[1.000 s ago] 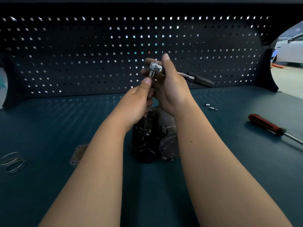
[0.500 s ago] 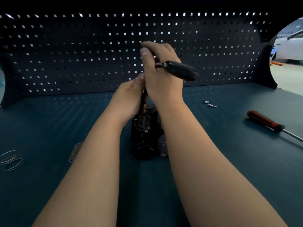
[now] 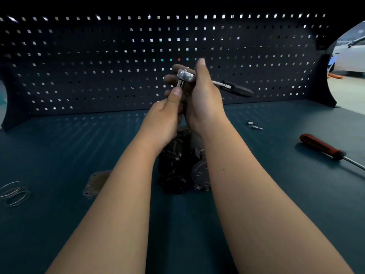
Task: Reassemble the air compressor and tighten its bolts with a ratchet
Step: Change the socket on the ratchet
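Ratchet (image 3: pixel 237 89) held up in the air above the air compressor (image 3: pixel 177 169), in front of the pegboard (image 3: pixel 79 66). Right hand (image 3: pixel 203 99) grips it just behind the chrome head, fingers curled round, black handle sticking out to the right. Left hand (image 3: pixel 164 119) pinches the socket (image 3: pixel 180 84) hanging under the head, thumb on its lower end; other fingers mostly hidden. Compressor sits on the table (image 3: pixel 59 147) between the forearms, untouched. Two bolts (image 3: pixel 254 125) lie loose to the right, red-handled screwdriver (image 3: pixel 320 146) further right. Metal plate (image 3: pixel 94 182) just left of the left forearm, wire rings (image 3: pixel 14 192) at the left edge.
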Available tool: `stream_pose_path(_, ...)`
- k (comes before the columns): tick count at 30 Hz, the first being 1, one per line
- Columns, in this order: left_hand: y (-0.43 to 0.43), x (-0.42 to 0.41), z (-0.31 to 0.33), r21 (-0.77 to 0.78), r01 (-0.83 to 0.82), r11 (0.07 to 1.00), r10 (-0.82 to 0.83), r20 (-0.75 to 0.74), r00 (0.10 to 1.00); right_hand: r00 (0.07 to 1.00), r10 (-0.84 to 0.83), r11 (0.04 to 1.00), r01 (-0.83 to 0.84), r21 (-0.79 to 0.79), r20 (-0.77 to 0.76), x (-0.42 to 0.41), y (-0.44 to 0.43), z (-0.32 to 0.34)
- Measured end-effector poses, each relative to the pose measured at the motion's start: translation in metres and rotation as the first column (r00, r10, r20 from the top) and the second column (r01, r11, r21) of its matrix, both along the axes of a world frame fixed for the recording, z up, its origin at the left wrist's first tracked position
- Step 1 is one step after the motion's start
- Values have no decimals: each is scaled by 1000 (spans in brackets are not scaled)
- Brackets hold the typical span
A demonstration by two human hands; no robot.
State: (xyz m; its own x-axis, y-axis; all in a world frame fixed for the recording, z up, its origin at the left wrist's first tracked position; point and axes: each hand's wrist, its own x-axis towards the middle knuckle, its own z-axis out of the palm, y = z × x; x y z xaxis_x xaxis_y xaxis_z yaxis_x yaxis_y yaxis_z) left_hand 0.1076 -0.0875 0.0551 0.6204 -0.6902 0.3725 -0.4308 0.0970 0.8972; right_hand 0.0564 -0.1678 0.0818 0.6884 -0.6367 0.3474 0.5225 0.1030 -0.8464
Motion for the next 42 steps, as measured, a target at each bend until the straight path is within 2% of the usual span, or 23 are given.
stream_pose_path(3,1,1,0,-18,-2,1000,2,-37,999,960,-277,941,261,-216,-43,-2,4,0)
stream_pose_path(5,3,-1,2,-33,-4,999,3,-33,999,919,-394,888,376,-265,-19,-3,9,1)
stream_pose_path(8,4,-2,3,-12,-42,999,42,28,999,854,-505,786,515,-342,124,-1,17,1)
stream_pose_path(11,6,-5,4,-22,-36,999,36,7,999,775,-571,612,621,-489,270,1,20,2)
stream_pose_path(14,7,-3,7,-35,-67,997,68,44,997,752,-604,564,637,-525,263,4,18,3)
stream_pose_path(17,5,-1,7,-28,-69,997,72,96,993,762,-615,593,616,-519,201,4,17,3)
stream_pose_path(20,4,-6,8,-12,-49,999,50,82,995,852,-516,746,499,-440,91,0,15,5)
stream_pose_path(23,3,-9,7,-43,-51,998,53,49,997,961,-257,957,239,-162,-98,-3,10,3)
stream_pose_path(25,2,-8,7,-27,-31,999,32,37,999,994,-66,995,73,75,-90,-4,3,2)
stream_pose_path(27,1,-7,4,-18,-6,1000,7,47,999,999,-12,987,19,159,-45,-4,-2,3)
stream_pose_path(30,-1,-4,2,-25,-9,1000,10,29,1000,997,-81,988,81,131,-3,-2,-3,2)
stream_pose_path(33,0,-2,1,-33,-7,999,9,48,999,970,-242,970,242,37,-10,-2,3,0)
stream_pose_path(35,2,-4,3,-29,-15,999,17,76,997,949,-316,949,315,27,5,-3,9,1)
stream_pose_path(39,2,-5,5,-8,-54,999,54,109,993,890,-449,894,445,57,78,-1,17,-2)
stream_pose_path(42,2,-7,5,21,-103,995,99,126,987,822,-551,825,563,-52,144,1,20,-4)
